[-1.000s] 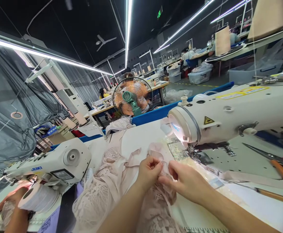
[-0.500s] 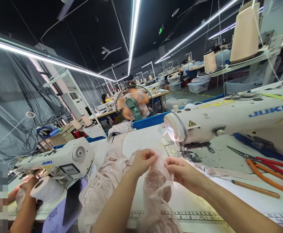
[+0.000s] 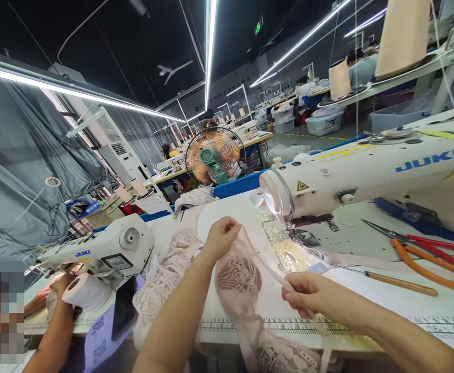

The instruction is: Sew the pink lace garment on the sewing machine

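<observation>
Nearest, in front of the sewing machine (image 3: 367, 173), short of its needle end: right hand (image 3: 312, 298), fingers curled shut, thumb pressed down on a pale strap (image 3: 268, 269). Drawn taut from that grip, up and away to the left hand (image 3: 221, 238). Left hand raised, left of the machine's lamp end, closed in a tight pinch on the top of a pink lace garment (image 3: 237, 282) where the strap joins it. Hanging from that pinch, down over the printed ruler (image 3: 250, 325) along the near edge of the table (image 3: 406, 316).

Right in front of the machine's body, flat on the table: a thin wooden-handled tool (image 3: 401, 284), then orange-handled scissors (image 3: 415, 255) closer in under the arm.

Left of the machine, beyond the left forearm: a loose heap of lace pieces (image 3: 165, 280). Further left again, a second, smaller machine (image 3: 102, 251), with a white tape roll (image 3: 85, 292) and a dark phone (image 3: 124, 313) below it. A co-worker's hand (image 3: 61, 284) there, touching the roll; grip not clear.

Behind the machine's lamp end, past a blue table edge: an orange-bladed fan (image 3: 214, 157). Above the machine's body, on a shelf: big beige thread cones (image 3: 403, 36). Farthest back, more work tables and seated people, too small to tell apart.
</observation>
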Motion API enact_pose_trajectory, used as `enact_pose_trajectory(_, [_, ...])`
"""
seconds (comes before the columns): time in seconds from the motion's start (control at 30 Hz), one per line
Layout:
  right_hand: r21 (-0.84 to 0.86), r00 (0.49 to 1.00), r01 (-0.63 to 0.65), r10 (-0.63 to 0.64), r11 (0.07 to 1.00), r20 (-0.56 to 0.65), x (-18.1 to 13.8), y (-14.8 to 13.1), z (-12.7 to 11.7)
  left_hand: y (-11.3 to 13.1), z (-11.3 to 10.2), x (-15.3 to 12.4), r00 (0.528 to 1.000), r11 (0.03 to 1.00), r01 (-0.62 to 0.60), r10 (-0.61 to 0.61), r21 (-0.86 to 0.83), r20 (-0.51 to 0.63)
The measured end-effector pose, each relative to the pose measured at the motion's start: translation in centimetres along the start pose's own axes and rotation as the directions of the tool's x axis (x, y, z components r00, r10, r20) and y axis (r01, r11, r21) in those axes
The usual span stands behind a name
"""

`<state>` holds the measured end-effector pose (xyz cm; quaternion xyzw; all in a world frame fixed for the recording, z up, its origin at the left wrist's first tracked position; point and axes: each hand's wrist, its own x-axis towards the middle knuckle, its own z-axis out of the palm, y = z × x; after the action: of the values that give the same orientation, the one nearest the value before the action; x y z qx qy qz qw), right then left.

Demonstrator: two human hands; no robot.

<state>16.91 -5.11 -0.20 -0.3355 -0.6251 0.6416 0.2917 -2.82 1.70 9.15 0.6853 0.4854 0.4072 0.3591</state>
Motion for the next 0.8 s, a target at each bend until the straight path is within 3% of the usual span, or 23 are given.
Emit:
enact_pose_trajectory(0.13, [0.008,0.989,-0.064,0.065,0.998,-0.132,-1.6,1.6,-2.3,-1.7,0.7,0.4,0.995,0.993,0.1,-0.101,-0.057,-0.022])
enact_pose_trajectory(0.23, [-0.01,0.983,-0.078,0.076,0.997,-0.167,-2.8,2.8,-5.1,-3.5,2.2,0.4,0.983,0.976,0.181,-0.182,-0.123,-0.002])
enact_pose_trajectory(0.33, [-0.238,0.966,-0.073,0.01,0.968,-0.258,-3.9,3.7,-7.9,-5.0,3.8,0.1,0.964,0.944,0.267,-0.261,-0.192,0.056])
enact_pose_trajectory(0.43, [-0.577,0.951,-0.072,-0.119,0.814,-0.287,-4.3,3.8,-8.9,-5.9,5.0,-0.4,0.937,0.907,0.348,-0.328,-0.239,0.119])
enact_pose_trajectory(0.5, [-0.693,0.917,-0.037,-0.25,0.72,-0.31,-3.7,3.3,-7.9,-6.1,5.6,-0.7,0.923,0.889,0.382,-0.353,-0.254,0.151])
enact_pose_trajectory(0.57, [-0.694,0.884,-0.004,-0.322,0.72,-0.339,-2.2,2.6,-5.9,-6.0,5.9,-1.0,0.916,0.88,0.397,-0.363,-0.261,0.169])
enact_pose_trajectory(0.7, [-0.439,0.929,-0.021,-0.145,0.898,-0.341,1.7,2.0,-1.6,-5.5,6.0,-1.4,0.917,0.878,0.394,-0.358,-0.27,0.175])
enact_pose_trajectory(0.8, [-0.215,0.943,0.009,-0.081,0.976,-0.324,3.5,2.8,-0.4,-5.3,5.9,-1.5,0.918,0.877,0.394,-0.36,-0.275,0.167])
